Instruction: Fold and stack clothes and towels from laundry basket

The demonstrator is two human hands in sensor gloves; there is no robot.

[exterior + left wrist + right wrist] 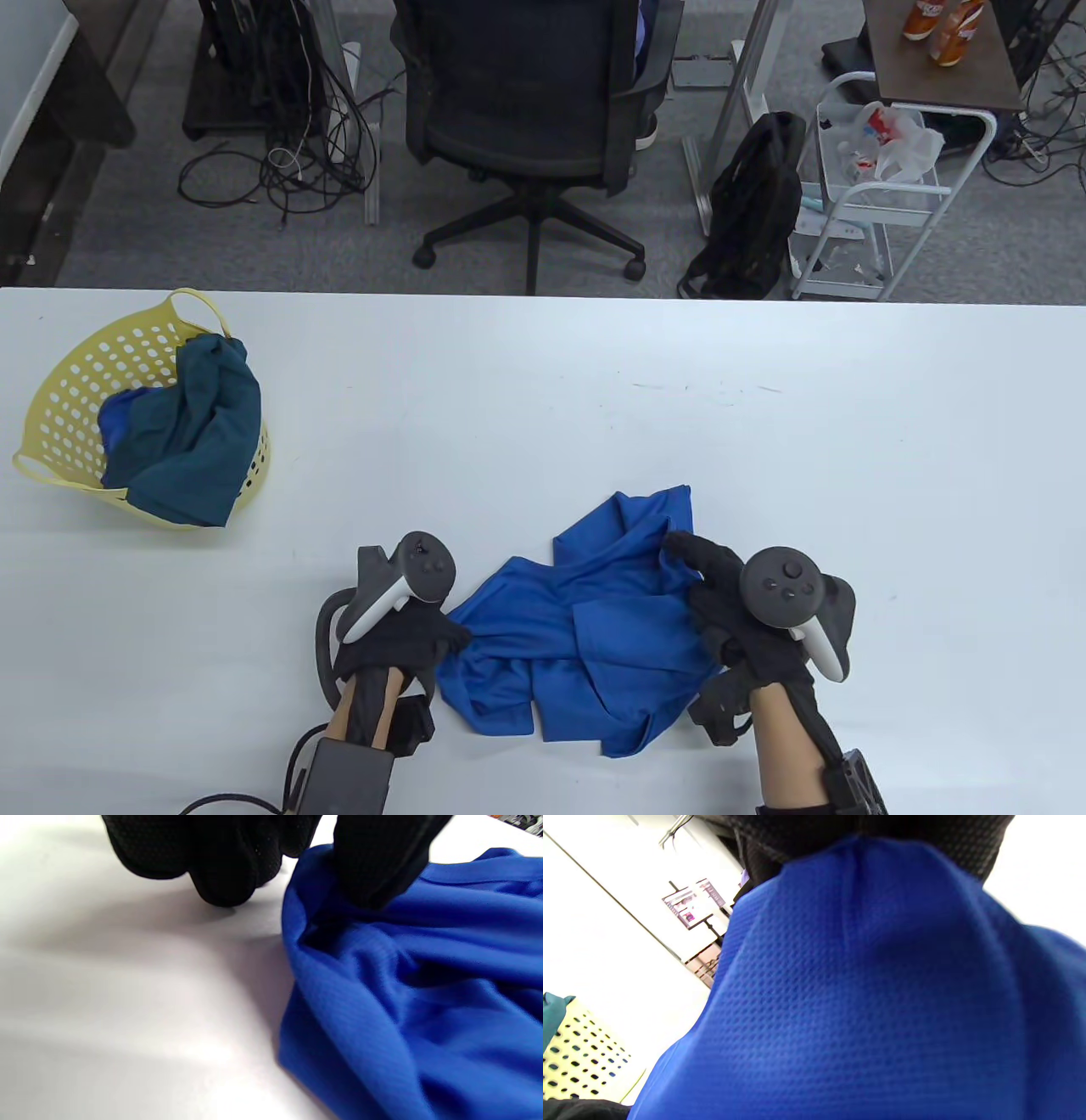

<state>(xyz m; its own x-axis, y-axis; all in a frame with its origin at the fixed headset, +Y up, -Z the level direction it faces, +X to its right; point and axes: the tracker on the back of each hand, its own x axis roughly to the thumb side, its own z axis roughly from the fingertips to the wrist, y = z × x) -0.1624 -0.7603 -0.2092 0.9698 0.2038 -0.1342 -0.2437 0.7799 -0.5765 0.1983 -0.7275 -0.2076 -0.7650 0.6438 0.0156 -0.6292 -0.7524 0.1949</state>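
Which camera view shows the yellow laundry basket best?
The table view: the whole yellow laundry basket lies there on its side, teal cloth spilling out. The right wrist view shows only a perforated corner; the left wrist view shows none of it.

Left hand (399,632), right hand (721,607): both hands low, fingers pinching.

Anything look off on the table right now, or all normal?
Nothing damaged or spilled. The blue shirt lies crumpled between both hands, not yet flat. The yellow basket lies tipped on its side, teal cloth spilling over its rim.
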